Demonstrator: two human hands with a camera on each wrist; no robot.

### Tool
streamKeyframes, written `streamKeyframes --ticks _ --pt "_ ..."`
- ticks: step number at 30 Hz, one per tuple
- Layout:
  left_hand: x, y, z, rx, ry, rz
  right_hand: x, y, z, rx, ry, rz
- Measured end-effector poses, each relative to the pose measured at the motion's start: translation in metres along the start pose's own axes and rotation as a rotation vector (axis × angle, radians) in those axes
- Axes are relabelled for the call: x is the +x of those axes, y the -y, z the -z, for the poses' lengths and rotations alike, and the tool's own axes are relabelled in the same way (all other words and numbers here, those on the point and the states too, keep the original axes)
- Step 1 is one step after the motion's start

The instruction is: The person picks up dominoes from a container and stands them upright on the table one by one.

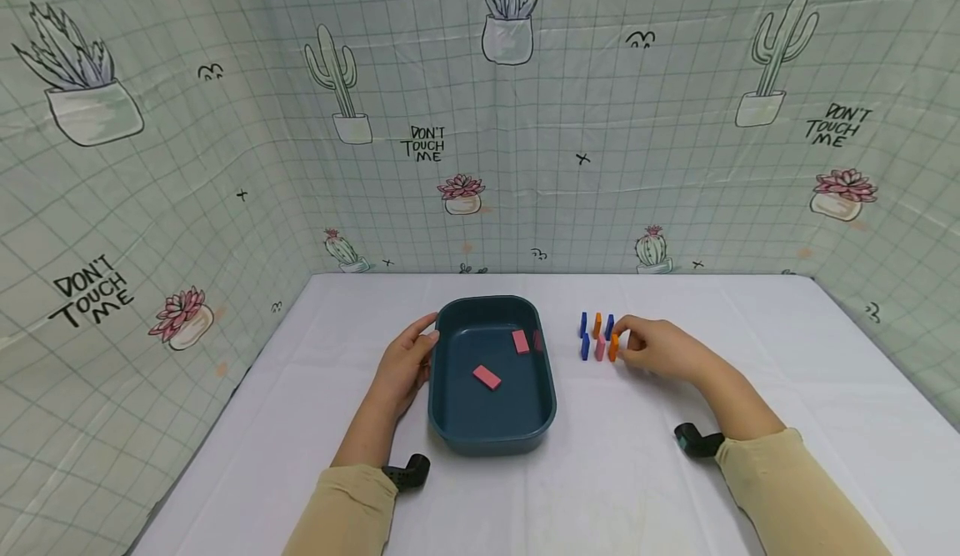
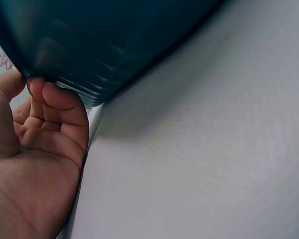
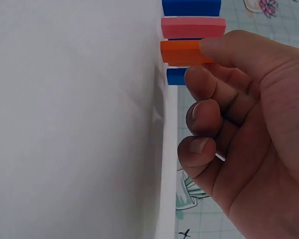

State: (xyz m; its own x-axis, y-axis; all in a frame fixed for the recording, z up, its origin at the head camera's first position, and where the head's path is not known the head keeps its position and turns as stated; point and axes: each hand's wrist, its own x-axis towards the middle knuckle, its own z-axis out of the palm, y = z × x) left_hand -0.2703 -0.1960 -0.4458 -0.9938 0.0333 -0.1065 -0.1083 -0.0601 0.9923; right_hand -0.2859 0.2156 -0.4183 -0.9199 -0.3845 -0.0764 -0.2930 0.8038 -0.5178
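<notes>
A dark teal plastic bin (image 1: 491, 445) rests on the table, two pink domino blocks (image 1: 487, 378) lying flat inside it. My left hand (image 1: 397, 370) holds the bin's left rim near its far corner; in the left wrist view, thumb and fingertips meet at the rim. To the right of the bin, thin dominoes stand upright in two short rows. My right hand (image 1: 663, 349) pinches the orange domino (image 3: 177, 52) at the right end of the near row, between thumb and index finger. Beside it are a pink domino (image 1: 600, 348) and a blue domino (image 1: 585, 347).
The far row has a blue domino (image 1: 583, 324), an orange domino (image 1: 597, 323) and another blue domino (image 1: 610, 326), close behind the near row. A white cloth covers the table (image 1: 600, 473). A patterned curtain (image 1: 570, 214) hangs at the back and sides.
</notes>
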Motion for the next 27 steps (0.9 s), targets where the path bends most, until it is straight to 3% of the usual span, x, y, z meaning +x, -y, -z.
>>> streamKeyframes --ticks 11,18,23,27 --pt "-0.001 0.0 0.0 -0.015 0.006 0.004 -0.005 0.003 0.008 0.001 -0.056 0.058" --pt "-0.001 -0.001 -0.001 -0.014 0.011 -0.005 -0.005 0.017 0.016 0.022 -0.052 0.089" --pt "-0.001 0.0 0.0 -0.011 0.027 -0.019 0.004 0.045 0.025 0.164 -0.006 0.141" --pt "0.0 0.0 0.0 -0.023 0.013 -0.008 0.017 0.073 0.031 0.278 0.096 0.197"
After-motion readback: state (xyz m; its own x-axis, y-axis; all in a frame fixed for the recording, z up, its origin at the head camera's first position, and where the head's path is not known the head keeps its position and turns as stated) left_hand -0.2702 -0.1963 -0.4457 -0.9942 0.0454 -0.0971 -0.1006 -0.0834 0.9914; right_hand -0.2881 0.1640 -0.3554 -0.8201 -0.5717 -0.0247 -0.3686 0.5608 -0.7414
